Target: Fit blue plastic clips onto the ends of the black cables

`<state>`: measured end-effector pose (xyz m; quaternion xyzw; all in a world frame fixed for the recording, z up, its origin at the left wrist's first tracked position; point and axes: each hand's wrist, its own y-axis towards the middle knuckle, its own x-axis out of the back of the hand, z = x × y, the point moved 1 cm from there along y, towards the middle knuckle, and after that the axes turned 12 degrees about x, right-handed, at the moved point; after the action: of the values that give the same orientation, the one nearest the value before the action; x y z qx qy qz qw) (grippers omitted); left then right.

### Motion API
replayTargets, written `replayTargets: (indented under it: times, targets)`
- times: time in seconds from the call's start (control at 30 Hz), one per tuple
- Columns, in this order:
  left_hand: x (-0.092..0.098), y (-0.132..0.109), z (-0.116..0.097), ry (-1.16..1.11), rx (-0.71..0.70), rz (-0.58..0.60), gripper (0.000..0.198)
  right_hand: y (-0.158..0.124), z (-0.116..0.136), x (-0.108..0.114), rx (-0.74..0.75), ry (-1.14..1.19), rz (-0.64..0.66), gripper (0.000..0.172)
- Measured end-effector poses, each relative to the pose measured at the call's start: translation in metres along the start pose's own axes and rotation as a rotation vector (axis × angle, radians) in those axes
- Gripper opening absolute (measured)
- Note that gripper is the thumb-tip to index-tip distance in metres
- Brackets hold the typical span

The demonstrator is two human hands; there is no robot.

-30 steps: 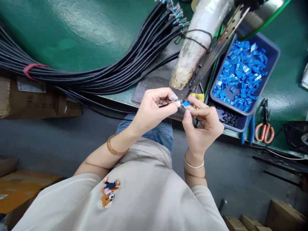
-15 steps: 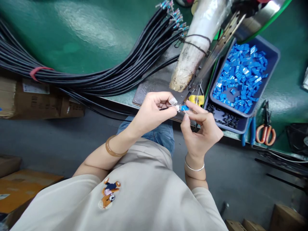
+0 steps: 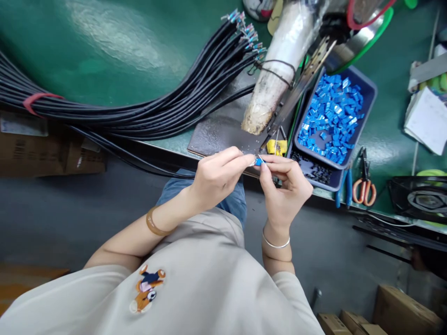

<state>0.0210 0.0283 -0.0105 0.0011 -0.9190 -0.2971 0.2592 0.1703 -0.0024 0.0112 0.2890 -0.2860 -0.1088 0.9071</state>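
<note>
Over the bench's front edge, my left hand (image 3: pixel 217 176) pinches the wire end of a black cable, its fingers folded and hiding most of the wires. My right hand (image 3: pixel 285 186) grips a small blue connector (image 3: pixel 259 161) between thumb and fingers, with the other fingers curled. The two sets of fingertips almost meet at the connector. A thin pale wire sticks out by my right thumb. Whether the wires sit inside the connector I cannot tell. Just beyond my right fingers is a yellow block (image 3: pixel 277 147).
A bundle of black cables (image 3: pixel 139 116) with stripped ends crosses the green bench (image 3: pixel 115 56). A wrapped white tube (image 3: pixel 270 83) hangs over a dark mat (image 3: pixel 216 135). Rightward are a bin (image 3: pixel 370 97) of blue connectors, a tray (image 3: pixel 331 184) of black parts and orange-handled pliers (image 3: pixel 364 190).
My left hand has turned more palm-down, its fingers now closed over the wire end. My right hand keeps the connector. The view has shifted slightly to the right.
</note>
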Motion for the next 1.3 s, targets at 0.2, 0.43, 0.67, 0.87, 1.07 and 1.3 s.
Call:
replayTargets:
  times: [0.2, 0.43, 0.67, 0.87, 1.07, 1.3]
  targets:
    - [-0.001, 0.006, -0.003, 0.017, 0.025, -0.013, 0.019, 0.004, 0.001, 0.001, 0.035, -0.028, 0.02, 0.01]
    - [-0.004, 0.009, -0.001, 0.074, 0.061, -0.032, 0.021, 0.009, -0.001, 0.003, 0.076, -0.084, 0.087, 0.007]
    - [-0.003, 0.011, -0.001, 0.035, 0.028, -0.06, 0.018, 0.016, 0.005, 0.005, 0.159, -0.128, 0.071, 0.012]
    - [-0.001, 0.008, -0.002, 0.054, 0.043, -0.008, 0.018, 0.011, 0.005, 0.005, 0.172, -0.148, 0.087, 0.013]
    - [-0.002, 0.008, -0.002, 0.074, 0.02, -0.026, 0.017, 0.012, 0.004, 0.005, 0.2, -0.199, 0.088, 0.013]
    - [-0.004, 0.008, 0.0, 0.059, -0.053, -0.111, 0.015, 0.016, 0.008, 0.004, 0.253, -0.247, 0.043, 0.016]
